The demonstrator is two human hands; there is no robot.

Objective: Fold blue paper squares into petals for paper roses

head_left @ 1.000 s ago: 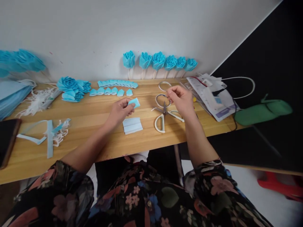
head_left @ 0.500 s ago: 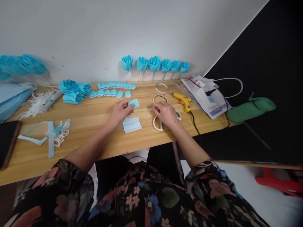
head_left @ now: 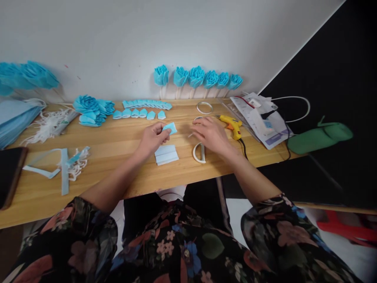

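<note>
My left hand [head_left: 153, 137] pinches a small folded piece of light-blue mask fabric [head_left: 170, 128] between thumb and fingers. Just below it, a flat pleated piece of pale blue fabric [head_left: 166, 155] lies on the wooden table. My right hand [head_left: 210, 133] is over white-handled scissors, its fingers stretched and slightly blurred. One white handle loop [head_left: 199, 153] shows below the hand; the rest of the scissors is mostly hidden. A thin pale tip [head_left: 190, 135] shows by the fingertips. Behind the left hand stands a row of small folded blue pieces [head_left: 143, 113].
Blue fabric roses [head_left: 196, 76] on sticks lean against the wall. A yellow glue gun [head_left: 231, 125], papers [head_left: 272, 131] and a green pouch [head_left: 319, 137] are on the right. A ring [head_left: 204, 107] lies behind my right hand. Fabric strips [head_left: 64, 171] and a phone [head_left: 11, 177] are left.
My right hand's fingers have straightened from a closer pinch, and the hand covers more of the scissors. My left hand still holds the folded piece. The view has shifted slightly.
</note>
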